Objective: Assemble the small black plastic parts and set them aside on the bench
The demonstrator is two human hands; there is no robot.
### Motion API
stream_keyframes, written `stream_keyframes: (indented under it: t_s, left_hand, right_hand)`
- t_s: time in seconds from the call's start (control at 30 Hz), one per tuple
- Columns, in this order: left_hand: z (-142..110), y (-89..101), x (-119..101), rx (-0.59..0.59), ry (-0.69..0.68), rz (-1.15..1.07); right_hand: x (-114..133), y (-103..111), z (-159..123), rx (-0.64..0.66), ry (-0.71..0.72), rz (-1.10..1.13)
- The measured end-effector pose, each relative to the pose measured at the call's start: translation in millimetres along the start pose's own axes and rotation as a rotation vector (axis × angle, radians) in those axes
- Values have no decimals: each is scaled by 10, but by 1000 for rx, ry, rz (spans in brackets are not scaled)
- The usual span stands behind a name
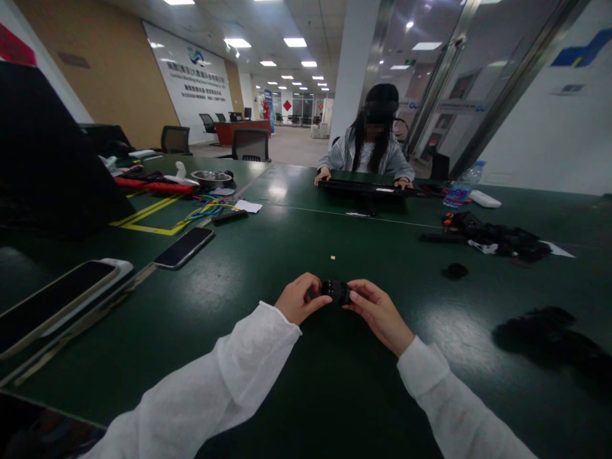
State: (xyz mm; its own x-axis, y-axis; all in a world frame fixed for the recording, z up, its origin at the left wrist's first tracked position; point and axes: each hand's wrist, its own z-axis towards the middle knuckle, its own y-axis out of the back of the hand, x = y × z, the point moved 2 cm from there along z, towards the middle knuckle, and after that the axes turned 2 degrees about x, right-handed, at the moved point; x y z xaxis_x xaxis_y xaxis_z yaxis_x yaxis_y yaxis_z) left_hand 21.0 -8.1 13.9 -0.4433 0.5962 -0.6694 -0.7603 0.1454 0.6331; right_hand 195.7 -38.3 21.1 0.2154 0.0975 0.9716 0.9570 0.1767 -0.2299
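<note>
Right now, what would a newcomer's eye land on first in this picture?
Probably the left hand and right hand, low in the middle, holding a small black cylinder between them above the green table. Across the table sits a person, both hands at a long black object. Yellow lines stand out at left.

Small black cylinder [336, 292], lens-like, axis roughly sideways, held at both ends by fingers [320, 302].

Office, open-plan: wall sign [196, 73] with logo and lettering, mesh-back chair [251, 145] behind green counter [287, 239], reddish desk [234, 134] farther back, rows of ceiling light panels [295, 42], metal-framed glass partition [406, 48].
</note>
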Motion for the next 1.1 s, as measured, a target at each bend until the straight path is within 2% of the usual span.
stream_keyframes:
  t_s: [0.1,0.23,0.37,0.53,0.77,0.93,1.1]
  left_hand:
    - [-8,-4,-3,-6,32,-96]
    - [-3,12,-42,41,-65,-49]
    - [0,-4,-26,89,-82,-25]
    - [-1,-38,-2,108,-63,-12]
    - [-3,-5,-40,131,42,32]
    - [6,18,-40,136,-30,136]
    - [11,22,-43,118,-73,144]
  right_hand:
    - [1,2,2,-12,-1,-7]
    - [-22,17,13,-10,-3,-14]
    - [-49,41,27,-24,15,0]
    - [-42,41,29,-32,10,10]
    - [-33,29,12,7,17,-57]
    - [-25,16,-2,51,4,-120]
    - [-16,5,-5,76,9,-169]
